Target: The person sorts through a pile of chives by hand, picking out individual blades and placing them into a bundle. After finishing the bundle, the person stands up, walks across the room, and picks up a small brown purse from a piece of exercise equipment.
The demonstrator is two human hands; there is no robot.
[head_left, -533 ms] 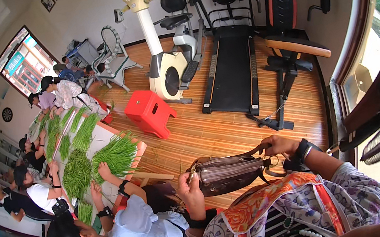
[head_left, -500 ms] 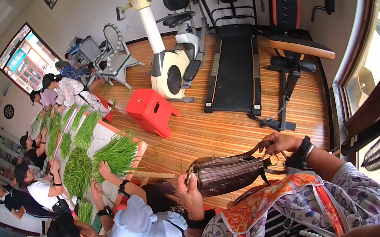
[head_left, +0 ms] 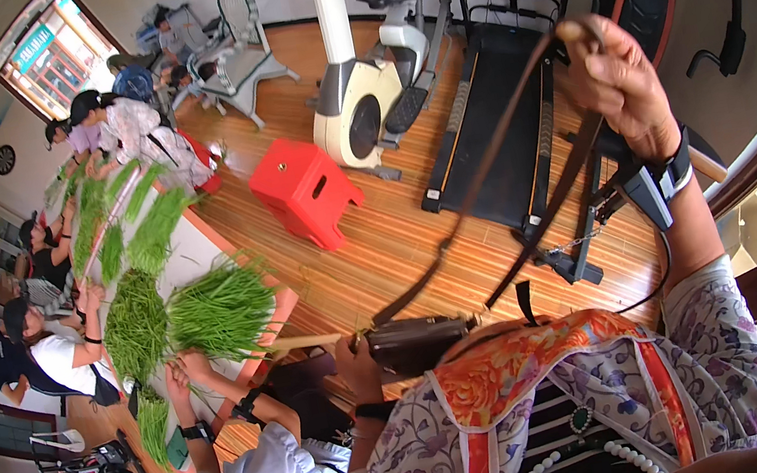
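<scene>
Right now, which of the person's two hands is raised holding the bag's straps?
The right hand, lifted high gripping the brown straps; the left hand stays low at the brown bag.

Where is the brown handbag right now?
Head view, low centre: the brown handbag hangs before the person's chest, left hand on it, right hand lifting its straps.

- The brown bag (head_left: 418, 343) looks like smooth leather, a bit shiny.
- Its long straps (head_left: 488, 166) look like the same brown leather, thin and flat.
- The floor (head_left: 400, 243) behind the bag is glossy wood planks.
- The red stool (head_left: 304, 189) beyond the bag is smooth, shiny plastic.
- The flowery sleeve (head_left: 722, 348) beside the bag is soft, matt cloth.
</scene>
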